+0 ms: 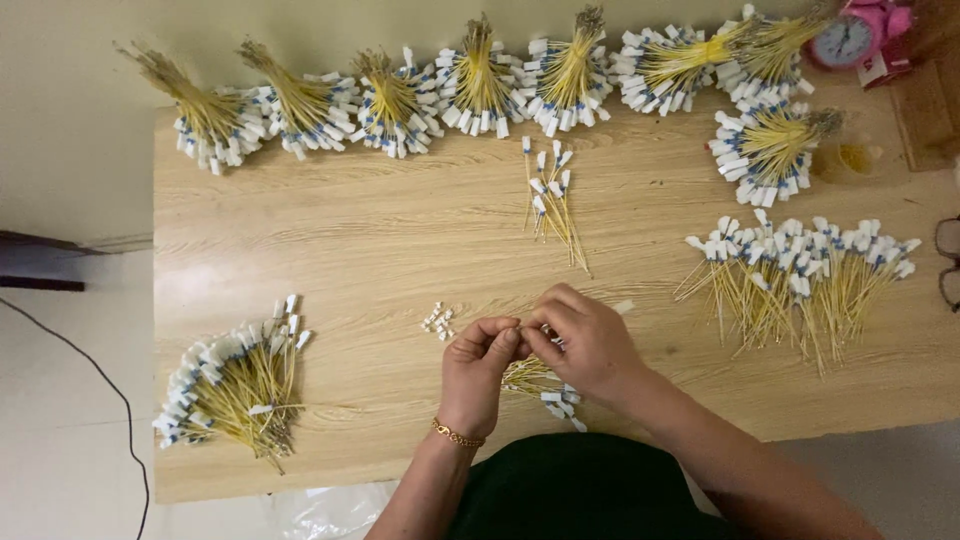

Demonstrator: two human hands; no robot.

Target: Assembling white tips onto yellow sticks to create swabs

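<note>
While both hands meet just in from the near edge of the counter [300,250], the left hand [478,372] and right hand [590,345] pinch something small between thumb and forefinger tips; it is too small to tell what, though the fingers are closed on it, not slack. A small loose bunch of tagged yellow sticks [545,385] lies under the hands, close enough to draw from. Just left of them sits a little cluster of white tags [437,321]. Tied bundles [480,80] line the far edge, seemingly parked out of the way. A fanned pile [235,385] rests at the near left corner, another spread [800,275] toward the right edge, with a pink clock [850,40] at the far right corner.
</note>
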